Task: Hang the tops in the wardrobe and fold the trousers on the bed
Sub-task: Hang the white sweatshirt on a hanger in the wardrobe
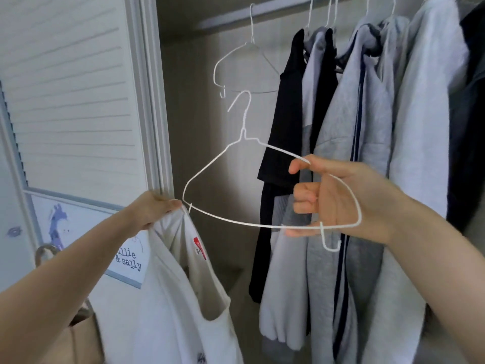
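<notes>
Hanger (220, 166), light and springy, is being gripped by right hand (338, 200); limp top (183, 285) is being pinched at its neckline by left hand (152, 211).

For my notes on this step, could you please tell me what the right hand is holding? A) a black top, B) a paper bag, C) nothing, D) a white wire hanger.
D: the right hand has its fingers curled round the white wire hanger, while the left hand pinches the white top.

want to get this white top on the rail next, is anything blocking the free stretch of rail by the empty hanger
Nothing visible blocks it. The rail is bare around the empty hanger; hung clothes start further right. The white top isn't yet on the held hanger.
</notes>
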The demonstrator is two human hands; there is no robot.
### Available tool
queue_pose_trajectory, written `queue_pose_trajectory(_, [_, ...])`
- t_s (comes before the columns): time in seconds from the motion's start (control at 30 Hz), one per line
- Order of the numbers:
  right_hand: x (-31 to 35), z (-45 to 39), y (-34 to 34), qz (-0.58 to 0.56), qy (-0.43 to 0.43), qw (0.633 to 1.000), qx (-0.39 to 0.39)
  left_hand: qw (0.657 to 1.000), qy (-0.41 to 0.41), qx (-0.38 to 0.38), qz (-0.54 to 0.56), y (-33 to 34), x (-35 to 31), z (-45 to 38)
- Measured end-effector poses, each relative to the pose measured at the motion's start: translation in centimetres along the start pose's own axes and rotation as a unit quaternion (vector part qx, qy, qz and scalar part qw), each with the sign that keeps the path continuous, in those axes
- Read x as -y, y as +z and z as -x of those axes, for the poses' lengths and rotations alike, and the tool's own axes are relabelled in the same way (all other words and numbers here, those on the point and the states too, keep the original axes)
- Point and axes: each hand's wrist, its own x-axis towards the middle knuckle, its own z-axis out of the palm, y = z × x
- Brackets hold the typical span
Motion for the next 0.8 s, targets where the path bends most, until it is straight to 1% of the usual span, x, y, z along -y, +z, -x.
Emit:
queue_pose_trajectory(0.07, [0.1, 1.3, -1.0, 0.019, 0.020, 0.999, 0.028, 1.000, -0.011, -0.002, -0.021, 0.7, 0.8, 0.6])
queue_pose_trajectory(0.13, [0.0, 2.4, -2.3, 0.005, 0.029, 0.997, 0.066, 0.999, -0.020, -0.018, -0.039, 1.2, 1.4, 1.0])
queue_pose_trajectory(0.2, [-0.4, 3.3, -3.5, -0.011, 0.039, 0.992, 0.118, 0.999, -0.016, -0.036, -0.032, 1.7, 1.7, 1.6])
queue_pose_trajectory(0.27, [-1.3, 3.9, -4.4, -0.017, 0.051, 0.988, 0.147, 0.999, -0.008, -0.040, -0.027, 1.9, 1.7, 2.4])
queue_pose_trajectory(0.33, [-2.7, 4.2, -4.7, -0.018, 0.056, 0.988, 0.143, 0.999, -0.005, -0.025, -0.023, 2.3, 1.5, 3.6])
queue_pose_trajectory(0.4, [-4.3, 4.3, -4.6, -0.009, 0.057, 0.989, 0.137, 1.000, 0.006, 0.012, 0.007, 2.8, 0.6, 5.2])
queue_pose_trajectory(0.47, [-5.7, 4.2, -4.1, 0.011, 0.051, 0.991, 0.126, 0.997, 0.038, 0.070, 0.020, 3.3, -1.1, 7.0])
queue_pose_trajectory(0.53, [-6.7, 4.1, -3.6, 0.037, 0.041, 0.993, 0.106, 0.992, 0.080, 0.101, 0.014, 3.8, -3.1, 8.6])
queue_pose_trajectory(0.6, [-7.5, 4.0, -3.2, 0.045, 0.035, 0.994, 0.097, 0.989, 0.108, 0.101, 0.033, 4.1, -5.3, 9.9])
queue_pose_trajectory(0.67, [-8.4, 4.0, -2.8, 0.027, 0.022, 0.995, 0.092, 0.986, 0.129, 0.096, 0.053, 3.9, -7.0, 10.8])
queue_pose_trajectory(0.8, [-10.3, 4.4, -1.8, -0.015, -0.047, 0.997, 0.058, 0.980, 0.154, 0.116, 0.041, 3.4, -8.6, 12.3])
